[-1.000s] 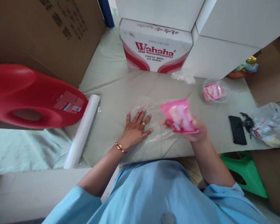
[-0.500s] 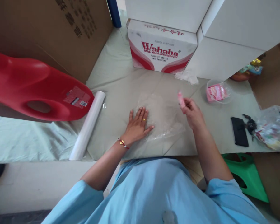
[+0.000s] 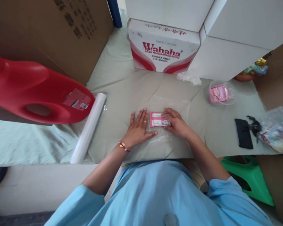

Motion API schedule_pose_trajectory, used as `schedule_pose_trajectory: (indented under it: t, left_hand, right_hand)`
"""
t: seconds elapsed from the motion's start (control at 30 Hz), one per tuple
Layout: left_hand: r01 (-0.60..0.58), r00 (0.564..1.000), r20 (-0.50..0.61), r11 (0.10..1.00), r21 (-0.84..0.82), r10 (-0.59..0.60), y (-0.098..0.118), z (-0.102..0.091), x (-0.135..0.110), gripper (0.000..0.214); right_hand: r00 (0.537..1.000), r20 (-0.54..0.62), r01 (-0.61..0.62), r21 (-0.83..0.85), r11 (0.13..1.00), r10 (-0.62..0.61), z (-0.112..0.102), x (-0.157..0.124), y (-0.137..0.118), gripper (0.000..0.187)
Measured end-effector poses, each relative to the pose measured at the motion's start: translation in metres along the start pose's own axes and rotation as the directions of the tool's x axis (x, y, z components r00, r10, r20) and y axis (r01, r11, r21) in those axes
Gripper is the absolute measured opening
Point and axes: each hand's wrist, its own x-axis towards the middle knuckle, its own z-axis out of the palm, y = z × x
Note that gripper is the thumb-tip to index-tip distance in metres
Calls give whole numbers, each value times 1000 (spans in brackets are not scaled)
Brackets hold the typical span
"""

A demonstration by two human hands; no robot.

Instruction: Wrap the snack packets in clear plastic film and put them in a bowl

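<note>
A small pink packet (image 3: 159,119) with a white printed label lies on a thin clear sheet of plastic film (image 3: 163,138) in front of me. My right hand (image 3: 175,122) is closed over the packet's right end, its fingers covering that part. To the left, my left hand (image 3: 139,127) rests flat on the film's left edge with fingers stretched out, close to the packet but holding nothing. A roll of plastic film (image 3: 88,128) lies further left on the cloth-covered table (image 3: 118,125).
A red jug (image 3: 49,91) and a large cardboard box (image 3: 68,40) stand at left. At the back is a Wahaha carton (image 3: 165,51). On the right are a clear tub (image 3: 231,99) of pink packets, a black phone (image 3: 243,133), keys (image 3: 254,125) and a plastic bag (image 3: 277,128).
My right hand has moved left and down, bringing the pink packet from above the film's right side onto its middle. My left hand has stayed flat in place.
</note>
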Motion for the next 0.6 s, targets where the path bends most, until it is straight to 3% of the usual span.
schedule_pose_trajectory:
  t: [0.1,0.23,0.3,0.37,0.4,0.5,0.6]
  left_hand:
    - [-13,999,-30,997,-72,11,-5,-7,-7,96]
    - [-116,993,-41,978,-171,110,-19,-19,-34,72]
    - [-183,981,20,959,-214,192,-27,-21,-48,82]
    - [-209,970,72,949,-238,231,-34,-23,-57,94]
    - [-204,970,83,948,-247,230,-36,-23,-58,89]
    - [-159,981,49,929,-333,186,-42,-28,-52,40]
    - [-45,999,-19,857,-513,41,-47,-36,-30,32]
  right_hand:
    - [997,-75,25,51,998,-21,-15,-20,-4,52]
    - [998,-59,-17,83,996,22,-15,-66,-9,59]
    - [995,-60,-70,83,994,75,-6,-88,-11,55]
    - [988,-82,-119,110,987,128,3,-103,-13,34]
    - [985,-92,-132,136,982,146,5,-107,-14,23]
    - [979,-119,-131,243,961,164,-2,-103,-16,16]
    - [974,-110,-149,346,926,197,-22,-86,-14,23]
